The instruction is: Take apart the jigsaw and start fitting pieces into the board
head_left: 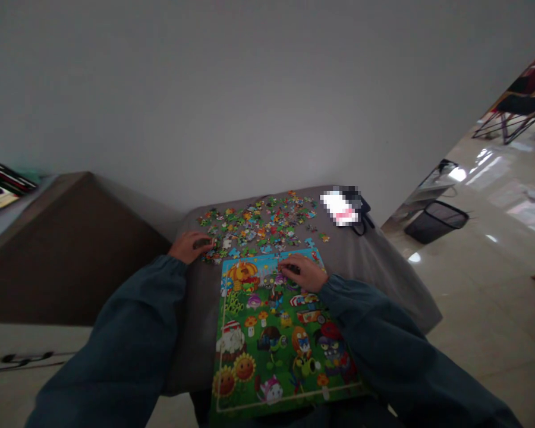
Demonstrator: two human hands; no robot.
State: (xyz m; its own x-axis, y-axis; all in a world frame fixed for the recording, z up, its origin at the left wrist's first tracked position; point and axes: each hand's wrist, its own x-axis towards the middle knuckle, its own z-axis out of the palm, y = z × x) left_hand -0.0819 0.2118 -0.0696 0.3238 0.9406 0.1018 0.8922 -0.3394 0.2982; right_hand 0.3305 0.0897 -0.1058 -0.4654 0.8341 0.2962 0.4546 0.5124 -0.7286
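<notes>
Puzzle board [267,324] lies on grey cloth [361,261], its upper right covered by the right hand [304,272].
Left hand [189,246] touches loose pieces [258,226]; whether either hand's curled fingers grip one cannot be told. Wall [267,95] behind, mesh basket [434,223] at right.

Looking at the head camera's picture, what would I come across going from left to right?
A dark-edged flat object, the person's left hand, their right hand, a dark bin, a dark-seated chair.
</notes>
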